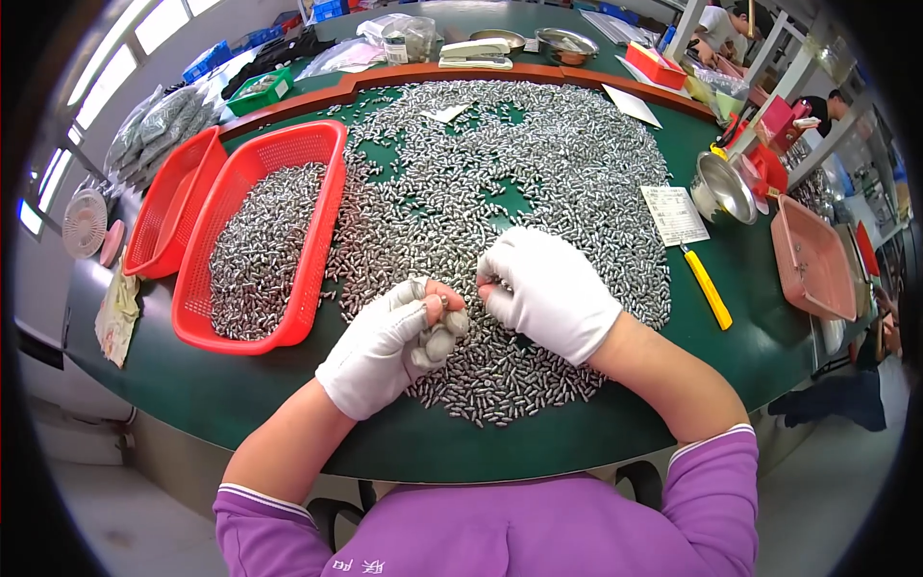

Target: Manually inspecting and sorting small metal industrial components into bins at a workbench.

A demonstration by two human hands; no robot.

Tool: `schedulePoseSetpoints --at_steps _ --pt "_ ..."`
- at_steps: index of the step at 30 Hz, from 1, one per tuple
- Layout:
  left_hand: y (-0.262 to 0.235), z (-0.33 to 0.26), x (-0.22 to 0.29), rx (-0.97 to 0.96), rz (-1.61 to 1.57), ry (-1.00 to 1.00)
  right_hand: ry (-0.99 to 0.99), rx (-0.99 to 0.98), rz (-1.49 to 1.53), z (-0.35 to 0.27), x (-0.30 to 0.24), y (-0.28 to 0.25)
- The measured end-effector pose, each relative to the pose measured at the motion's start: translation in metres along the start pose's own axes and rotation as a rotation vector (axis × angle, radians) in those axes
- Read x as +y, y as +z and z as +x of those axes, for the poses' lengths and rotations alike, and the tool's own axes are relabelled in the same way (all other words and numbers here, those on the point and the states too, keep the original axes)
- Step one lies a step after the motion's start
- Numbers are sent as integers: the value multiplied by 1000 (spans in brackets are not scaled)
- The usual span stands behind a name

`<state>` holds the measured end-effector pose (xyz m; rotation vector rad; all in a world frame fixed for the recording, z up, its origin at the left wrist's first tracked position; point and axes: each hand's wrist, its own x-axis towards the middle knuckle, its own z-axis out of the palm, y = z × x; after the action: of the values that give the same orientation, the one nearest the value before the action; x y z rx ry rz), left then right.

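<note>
A wide spread of small silver, bullet-shaped metal parts (413, 245) covers the middle of the green table. Over its near part I hold both hands close together, in white gloves that leave some fingertips bare. My left hand (399, 337) is closed, its thumb and forefinger pinched together and the other fingers curled in. Whatever sits in that pinch is too small to make out. Just to the right, my right hand (553, 288) is bent downward with its fingers drawn together. Its fingertips are partly hidden, and I cannot make out what they hold.
At left, a red basket (332, 207) holds more metal parts, beside another red basket (144, 245). To the right lie a written paper slip (675, 213), a yellow-handled tool (709, 291), a steel bowl (723, 188) and a pink tray (812, 284). A wooden rail (317, 99) borders the far side.
</note>
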<state>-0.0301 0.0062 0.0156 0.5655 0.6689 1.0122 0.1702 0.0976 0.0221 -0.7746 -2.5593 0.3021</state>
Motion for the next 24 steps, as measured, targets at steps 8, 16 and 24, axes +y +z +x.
schedulePoseSetpoints --at_steps 8,16,24 --pt "4 0 -3 -23 -8 -10 -1 124 437 -1 -23 -11" --pt "2 -2 -5 54 58 -7 176 -24 552 0 -29 -20" --pt "3 1 -4 57 -1 17 67 -172 -11 -7 6 -2"
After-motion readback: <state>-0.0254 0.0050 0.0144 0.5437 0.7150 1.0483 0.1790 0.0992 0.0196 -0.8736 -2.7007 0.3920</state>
